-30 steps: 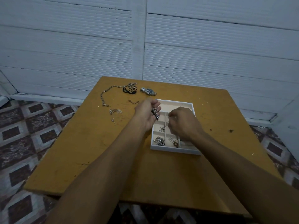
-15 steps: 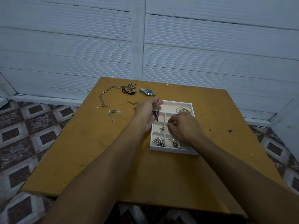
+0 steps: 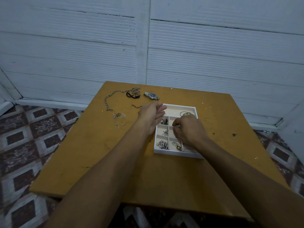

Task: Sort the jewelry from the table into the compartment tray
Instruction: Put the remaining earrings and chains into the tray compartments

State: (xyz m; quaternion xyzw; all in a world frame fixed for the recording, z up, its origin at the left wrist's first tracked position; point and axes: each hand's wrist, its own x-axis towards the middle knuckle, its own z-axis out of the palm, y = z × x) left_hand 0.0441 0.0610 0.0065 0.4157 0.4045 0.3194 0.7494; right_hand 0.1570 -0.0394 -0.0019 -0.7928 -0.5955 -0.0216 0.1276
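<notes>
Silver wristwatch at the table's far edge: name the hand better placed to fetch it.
Left, probably. The left hand is open and close to the silver wristwatch; the right hand is curled over the white compartment tray.

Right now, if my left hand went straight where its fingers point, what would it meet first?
Likely the far rim of the compartment tray, past its long back compartment; the left hand's height is unclear.
</notes>
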